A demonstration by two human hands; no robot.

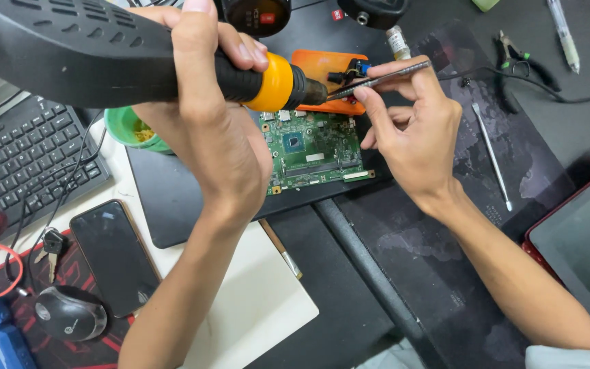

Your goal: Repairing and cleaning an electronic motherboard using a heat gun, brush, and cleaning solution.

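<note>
Green board (312,147), flat, rectangular, glossy chip at centre, lies below and between both hands on a dark mat (172,198). Left hand (206,116) wraps the hot-air gun (104,58): black ribbed plastic body, orange collar, nozzle pointing right. Right hand (414,133) pinches slim metal tweezers (380,78), tips by the nozzle. Orange pad (319,65) above the board; green cup (128,126) left of left hand; black phone (114,256) below on the desk (254,307).

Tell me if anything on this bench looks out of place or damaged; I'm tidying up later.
Nothing looks damaged or spilled. The green circuit board lies flat on the black mat. Loose tools are scattered: a thin metal spudger and small black-handled pliers lie apart at the right.
</note>
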